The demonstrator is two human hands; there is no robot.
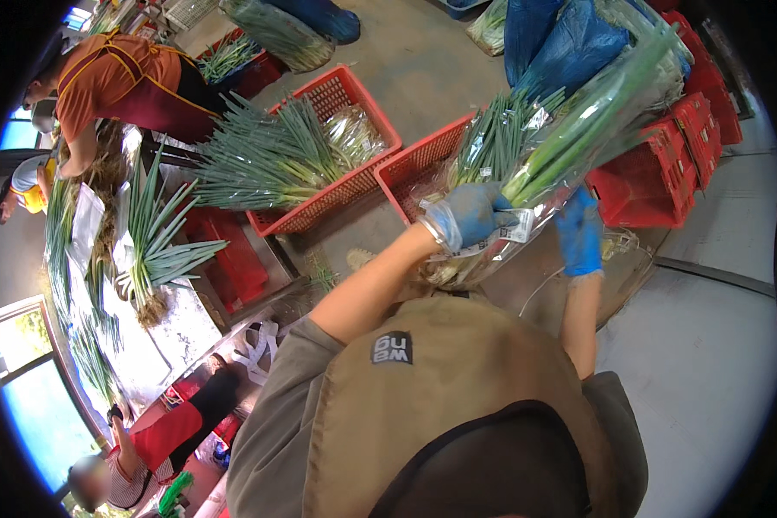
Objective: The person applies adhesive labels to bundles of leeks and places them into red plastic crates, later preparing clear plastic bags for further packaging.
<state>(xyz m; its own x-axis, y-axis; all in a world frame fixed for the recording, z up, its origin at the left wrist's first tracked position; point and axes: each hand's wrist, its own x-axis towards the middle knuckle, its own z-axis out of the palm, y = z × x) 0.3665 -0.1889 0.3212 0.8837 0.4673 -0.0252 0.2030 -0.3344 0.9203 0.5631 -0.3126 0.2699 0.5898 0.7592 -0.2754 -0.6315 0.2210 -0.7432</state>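
Observation:
My left hand (pixel 469 217), in a blue glove, grips a clear plastic bag of green onions (pixel 557 155) around its lower part. The bag slants up to the right, long green leaves toward the top. A white printed label (pixel 518 226) lies on the plastic beside my left fingers. My right hand (pixel 579 233), also blue-gloved and blurred, is at the bag's right edge; its fingertips are partly hidden, so its grip is unclear. Beneath the bag, a red plastic crate (pixel 395 171) holds more bagged green onions (pixel 492 142).
Another red crate (pixel 362 81) with green onions stands to the left. Empty red crates (pixel 641 175) and blue plastic bags (pixel 563 52) are at right. Loose green onions (pixel 162 239) lie on a white-topped table (pixel 188 330), where other people work. A pale panel (pixel 699 362) flanks my right side.

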